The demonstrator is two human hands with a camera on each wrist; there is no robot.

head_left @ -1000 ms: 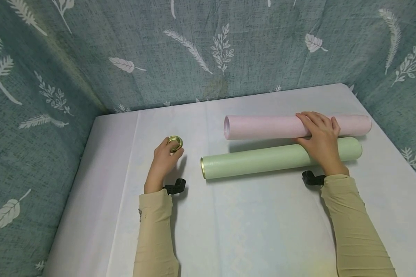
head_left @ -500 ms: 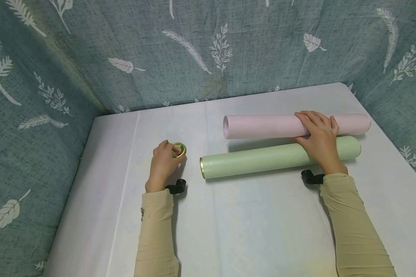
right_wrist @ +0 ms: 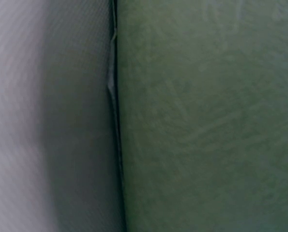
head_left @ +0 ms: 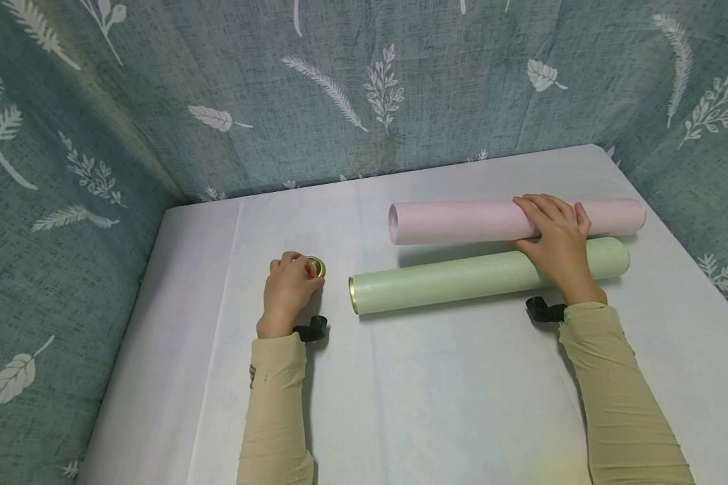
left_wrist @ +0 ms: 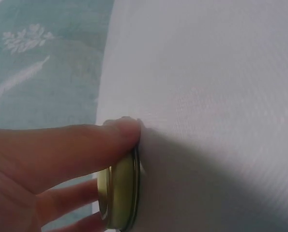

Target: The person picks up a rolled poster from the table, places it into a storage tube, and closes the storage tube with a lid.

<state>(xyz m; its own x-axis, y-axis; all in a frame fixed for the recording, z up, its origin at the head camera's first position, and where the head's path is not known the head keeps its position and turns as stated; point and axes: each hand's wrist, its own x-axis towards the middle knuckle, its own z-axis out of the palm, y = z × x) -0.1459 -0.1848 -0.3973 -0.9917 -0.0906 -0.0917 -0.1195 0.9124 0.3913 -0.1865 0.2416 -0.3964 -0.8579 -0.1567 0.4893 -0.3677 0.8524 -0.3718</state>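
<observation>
A round gold metal lid (head_left: pixel 319 267) is pinched between the thumb and fingers of my left hand (head_left: pixel 285 293), left of both tubes. Close up in the left wrist view, the thumb presses the rim of the lid (left_wrist: pixel 123 195). My right hand (head_left: pixel 559 246) grips the pink cardboard tube (head_left: pixel 455 223), fingers over its far side and thumb along the near side. That tube's left end is open. Just in front lies a pale green tube (head_left: pixel 431 287) with a gold rim at its left end; my right wrist passes above it. Green tube surface (right_wrist: pixel 206 116) fills much of the right wrist view.
The tubes lie on a table covered with a white cloth (head_left: pixel 400 397). Blue-green leaf-patterned curtains (head_left: pixel 249 74) stand behind it and along both sides. A black wrist mount (head_left: pixel 312 329) sits on the left wrist and another black mount (head_left: pixel 544 310) on the right.
My left hand has moved slightly toward me and to the right with the lid, which has turned so that less of its face shows. The right hand and both tubes stay in place.
</observation>
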